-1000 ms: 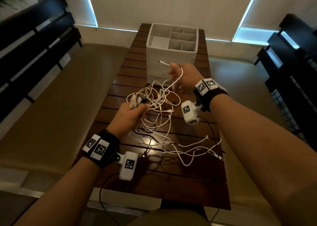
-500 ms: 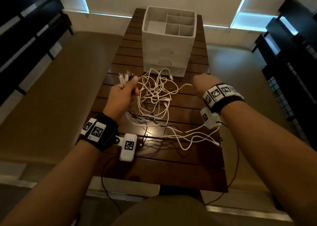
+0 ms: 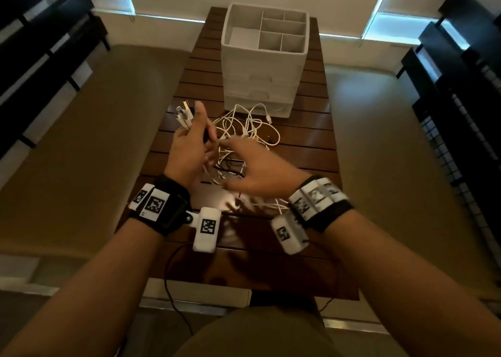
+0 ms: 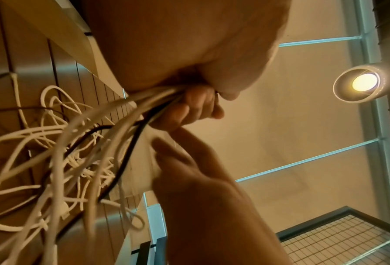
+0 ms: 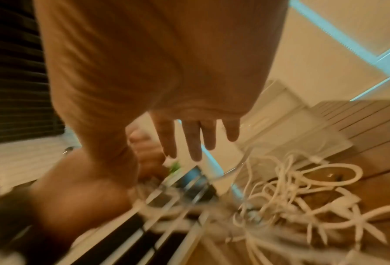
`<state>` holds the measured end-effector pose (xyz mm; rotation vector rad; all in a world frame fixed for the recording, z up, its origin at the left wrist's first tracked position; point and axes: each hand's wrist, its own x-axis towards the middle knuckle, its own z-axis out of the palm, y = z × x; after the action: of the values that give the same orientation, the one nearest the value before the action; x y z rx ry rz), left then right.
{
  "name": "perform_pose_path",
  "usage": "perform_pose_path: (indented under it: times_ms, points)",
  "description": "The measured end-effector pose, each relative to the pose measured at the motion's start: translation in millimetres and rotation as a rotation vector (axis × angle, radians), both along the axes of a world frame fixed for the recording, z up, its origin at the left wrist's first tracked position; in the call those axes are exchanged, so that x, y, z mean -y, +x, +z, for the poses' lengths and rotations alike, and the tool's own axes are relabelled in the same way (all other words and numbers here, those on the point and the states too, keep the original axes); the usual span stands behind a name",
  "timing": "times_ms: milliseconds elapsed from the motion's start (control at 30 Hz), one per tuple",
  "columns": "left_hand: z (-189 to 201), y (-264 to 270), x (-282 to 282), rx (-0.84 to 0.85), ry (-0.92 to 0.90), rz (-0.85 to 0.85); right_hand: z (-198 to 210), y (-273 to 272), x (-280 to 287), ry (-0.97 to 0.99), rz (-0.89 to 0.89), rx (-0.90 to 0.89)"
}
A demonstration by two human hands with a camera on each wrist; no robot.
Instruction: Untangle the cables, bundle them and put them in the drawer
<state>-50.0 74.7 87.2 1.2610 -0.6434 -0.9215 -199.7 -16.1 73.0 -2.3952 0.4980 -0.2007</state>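
The step in hand is untangling; bundling and stowing have not begun.

**Left hand.** The left hand (image 3: 189, 145) is raised above the counter (image 3: 306, 150), on its left side. Its grip is pressed together around a sheaf of cable ends: the plugs (image 3: 184, 115) stand out above the fist, and in the left wrist view white strands and one black strand run down out of the curled fingers (image 4: 189, 107) into the heap.

**Right hand.** The right hand (image 3: 260, 169) is over the near part of the tangle, just beside the left hand. Its grip is spread: the right wrist view shows straight, separated fingers (image 5: 194, 138) holding nothing. The hand is blurred, so whether the fingertips touch a strand cannot be told.

**Cables.** The cables (image 3: 249, 131) lie as a loose knot of loops in the middle of the counter, between the hands and the drawer unit (image 3: 263, 85). Some strands trail toward the near edge, partly hidden under the right wrist.

**Drawer unit.** It stands at the far end of the counter. Its top tray is open and divided into compartments; the drawers below appear closed.

**Next move, as judged.**
1. Keep the plug ends held fast in the left hand as the anchor.
2. Take one strand just below the left fist with the right hand.
3. Draw it through the loops slowly; a hard pull would likely tighten the knot.

A drawer must be opened before stowing.
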Motion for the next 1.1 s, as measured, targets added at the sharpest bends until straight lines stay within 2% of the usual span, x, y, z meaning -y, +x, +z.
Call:
perform_pose_path:
  times_ms: [67, 200, 367, 500, 567, 667, 800, 833, 867, 967, 1000, 1033, 1100]
  points:
    - [3.1, -2.7, 2.2, -0.046, -0.038, -0.009, -20.5, 12.5, -17.9, 0.061, 0.011, -0.050]
    - [8.1, -0.2, -1.6, -0.088, -0.083, -0.042, -42.6, 6.9, -19.5, 0.075, -0.111, -0.014]
    - [1.4, 1.6, -1.8, -0.187, -0.070, -0.083, -47.4, -17.9, -1.4, -0.250, -0.175, -0.171]
    - [5.6, 18.3, -7.6, -0.194, -0.077, -0.116, -62.4, -61.3, 29.9, -0.337, -0.310, -0.458]
    - [1.5, 14.0, -7.7, -0.125, -0.038, -0.131, -69.8, -70.6, 33.4, -0.317, -0.332, -0.565]
    - [-7.2, -1.6, -1.7, -0.066, 0.043, -0.098, -75.0, -67.2, 34.9, -0.294, -0.303, -0.618]
    - [-9.5, -6.3, 4.3, -0.037, 0.127, -0.015, -46.6, -59.1, 41.6, -0.057, -0.094, -0.640]
    - [-11.0, -6.3, 4.4, -0.032, 0.137, -0.016, -32.6, -55.2, 43.8, -0.011, -0.078, -0.602]
    - [-11.5, -7.6, 4.3, -0.020, 0.147, -0.014, -15.9, -49.7, 45.5, 0.001, -0.095, -0.482]
    - [-13.5, -14.5, 6.2, 0.005, 0.166, -0.065, 39.0, -24.7, 40.3, 0.014, -0.244, 0.163]
    - [-13.1, -20.4, 8.4, 0.020, 0.158, -0.092, 56.5, -13.4, 32.8, 0.042, -0.245, 0.288]
    - [-13.8, -24.9, 9.8, 0.042, 0.170, -0.093, 71.8, 0.5, 23.0, 0.063, -0.211, 0.320]
    - [-12.8, -36.4, 10.8, 0.156, 0.227, -0.102, 86.2, 28.2, 3.6, 0.035, -0.114, 0.200]
